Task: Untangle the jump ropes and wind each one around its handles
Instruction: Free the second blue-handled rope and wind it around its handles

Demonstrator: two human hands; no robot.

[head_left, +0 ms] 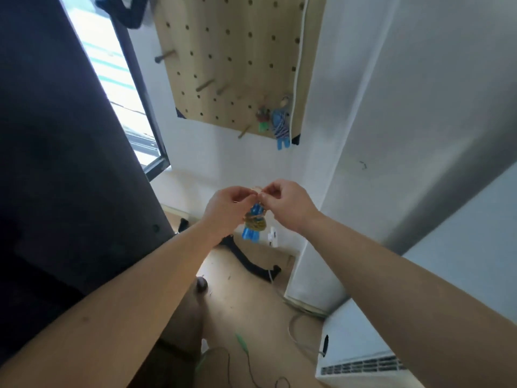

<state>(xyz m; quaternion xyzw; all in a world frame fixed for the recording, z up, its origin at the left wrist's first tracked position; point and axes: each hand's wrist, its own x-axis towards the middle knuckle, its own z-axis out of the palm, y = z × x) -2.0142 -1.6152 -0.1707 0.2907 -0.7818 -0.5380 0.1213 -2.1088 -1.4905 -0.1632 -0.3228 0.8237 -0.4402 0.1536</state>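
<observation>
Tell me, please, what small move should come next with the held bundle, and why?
Probably raise the bundle toward a free peg: the left hand and right hand pinch its top loop, its rope is wound, and two other bundles hang on the pegboard.

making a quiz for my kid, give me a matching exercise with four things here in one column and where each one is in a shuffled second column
Things:
1 yellow-wound blue-handled jump rope
2 green-handled jump rope
3 green-tipped loose cord
4 white vented appliance

Places:
A loose on the wooden floor
B pinched between left hand and right hand
C standing in the lower right corner of view
D hanging on the pegboard

Pairs: 1-B, 2-D, 3-A, 4-C
</observation>
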